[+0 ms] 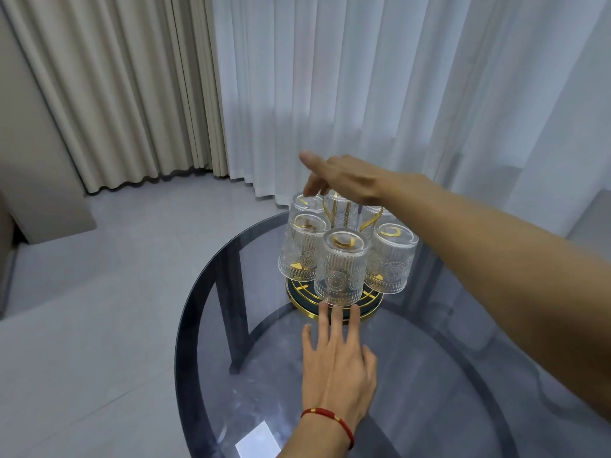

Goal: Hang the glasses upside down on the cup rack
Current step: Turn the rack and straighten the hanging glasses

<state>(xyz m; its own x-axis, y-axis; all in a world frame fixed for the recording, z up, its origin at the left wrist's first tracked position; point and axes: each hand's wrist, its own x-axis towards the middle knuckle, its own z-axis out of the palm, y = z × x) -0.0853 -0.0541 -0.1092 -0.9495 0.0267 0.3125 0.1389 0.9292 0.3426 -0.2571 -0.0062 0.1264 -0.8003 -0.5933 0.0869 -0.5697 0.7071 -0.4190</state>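
A gold wire cup rack with a dark round base stands on the round glass table. Several ribbed clear glasses hang upside down on its arms; the nearest glass faces me, with others to its left and right. My left hand lies flat on the table, fingers spread, fingertips at the base's front edge under the nearest glass. My right hand reaches over the rack top, fingers around the gold handle; the grip itself is hidden behind the hand.
The table's dark frame shows through the smoky glass. A white paper slip lies at the near edge. Beige and white curtains hang behind, above a grey tiled floor.
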